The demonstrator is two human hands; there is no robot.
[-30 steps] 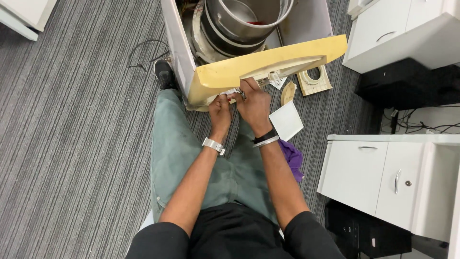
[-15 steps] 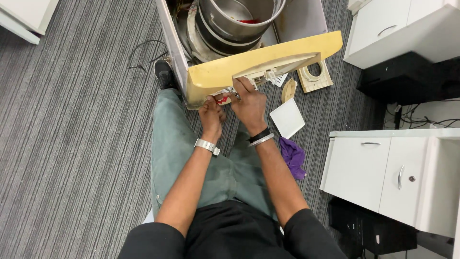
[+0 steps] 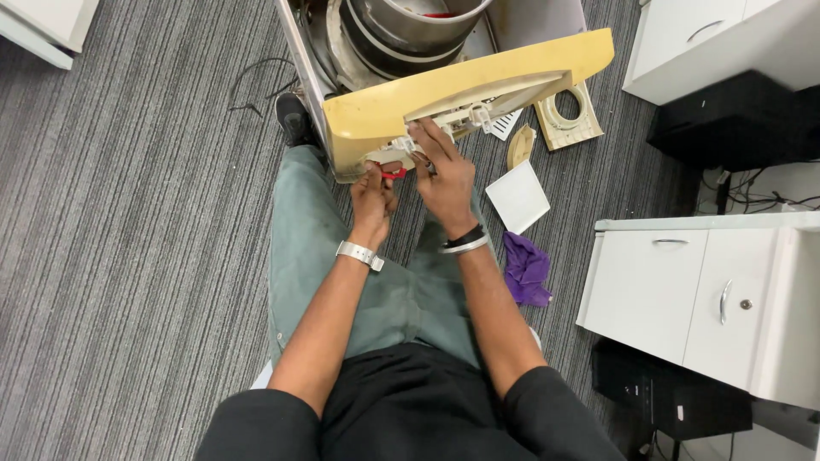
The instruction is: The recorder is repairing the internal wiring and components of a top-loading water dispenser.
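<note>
A yellowed plastic appliance panel (image 3: 461, 85) leans toward me from an opened machine with a steel drum (image 3: 401, 26). My left hand (image 3: 373, 195) is closed around a small red-handled tool (image 3: 394, 173) at the panel's lower left corner. My right hand (image 3: 444, 175) rests with fingers spread on the white fitting (image 3: 444, 119) on the panel's inner side. I sit with my legs in green trousers stretched under the panel.
On the grey carpet lie a white square piece (image 3: 517, 196), a purple cloth (image 3: 525, 269), a beige ring plate (image 3: 565, 115) and a small beige part (image 3: 518, 147). White cabinets (image 3: 709, 299) stand to the right, a black cable (image 3: 256, 85) to the left.
Both hands have shifted slightly along the panel's underside. My right fingers have spread out over the white fitting, and the red tool now shows at my left hand.
</note>
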